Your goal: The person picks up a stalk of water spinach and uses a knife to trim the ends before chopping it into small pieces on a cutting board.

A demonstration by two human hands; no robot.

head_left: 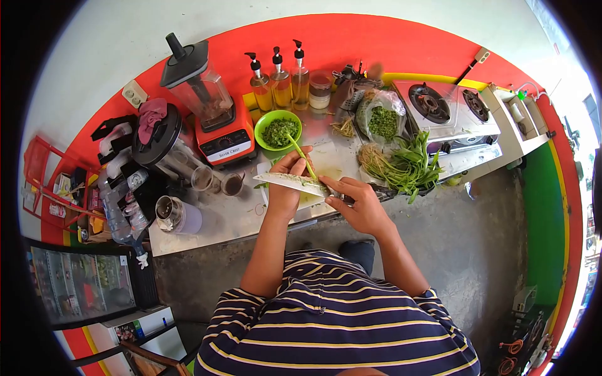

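Observation:
My left hand (290, 177) is closed around something behind the knife blade that I cannot make out. My right hand (355, 202) is wrapped round the handle end of a broad knife (291, 182), whose blade points left and carries green bits. A light green stick-like piece (302, 155) runs from the green bowl (261, 143) down to the knife, between my hands. Chopped greens (280, 132) lie in that bowl. Partly hidden under my hands is a pale cutting board (307, 202).
Leafy greens with roots (407, 166) lie to the right, below a bag of chopped greens (383, 123) and beside a gas stove (451, 119). Three pump bottles (281, 88) stand at the back. A red blender (226, 135), cups (232, 184) and a container (179, 215) are at left.

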